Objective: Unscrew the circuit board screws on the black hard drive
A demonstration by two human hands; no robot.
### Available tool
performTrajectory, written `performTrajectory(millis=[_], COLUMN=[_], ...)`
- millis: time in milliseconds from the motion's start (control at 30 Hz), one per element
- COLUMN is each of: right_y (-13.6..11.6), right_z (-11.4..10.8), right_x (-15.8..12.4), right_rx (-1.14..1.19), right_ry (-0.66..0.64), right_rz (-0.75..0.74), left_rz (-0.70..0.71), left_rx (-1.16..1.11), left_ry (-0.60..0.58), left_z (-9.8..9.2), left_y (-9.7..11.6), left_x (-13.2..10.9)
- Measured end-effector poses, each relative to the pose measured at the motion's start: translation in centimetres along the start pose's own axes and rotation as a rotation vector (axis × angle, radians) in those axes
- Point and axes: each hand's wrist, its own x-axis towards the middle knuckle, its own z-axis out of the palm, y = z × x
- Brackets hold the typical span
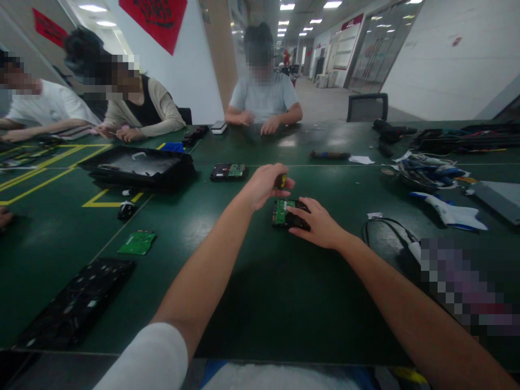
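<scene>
A hard drive (280,213) lies on the green table with its green circuit board facing up. My right hand (319,225) grips it from the right, fingers and thumb over its black part. Just above the drive's far left corner, my left hand (266,187) is closed around a screwdriver (283,181); only its black-and-yellow handle shows, and the shaft is hidden. Farther back to the left sits another hard drive (228,171), also board side up. A loose green circuit board (138,242) lies left of my left forearm.
At left are a black tray (140,165), a small black object (127,210) and a long black panel (77,303). On the right lie a cable bundle (428,170), a blue-and-white tool (453,210) and a corded item (414,249). Several people sit across and left.
</scene>
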Motion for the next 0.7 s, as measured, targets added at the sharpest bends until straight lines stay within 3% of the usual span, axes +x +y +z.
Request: performTrajectory(millis=[100, 267, 467, 567, 700], right_y=[0.03, -0.09, -0.17, -0.12, -0.07], right_z=[0.02, -0.17, -0.38, -0.29, -0.21], right_x=[0.01, 0.01, -0.03, 0.03, 0.09], right_rx=[0.006, 0.008, -0.004, -0.005, -0.003], right_ry=[-0.004, -0.011, -0.030, -0.025, -0.016], right_rz=[0.000, 0.003, 0.008, 0.007, 0.003], left_rz=[0.016, 0.120, 0.008, 0.048, 0.143], left_rx=[0.000, 0.189, 0.082, 0.077, 0.242], left_ry=[-0.008, 0.034, -0.056, -0.011, 0.099], left_z=[-0.24, -0.60, 0.17, 0.28, 0.04], left_y=[-0.26, -0.15, 0.12, 0.12, 0.44], left_x=[0.25, 0.25, -0.28, -0.26, -0.19])
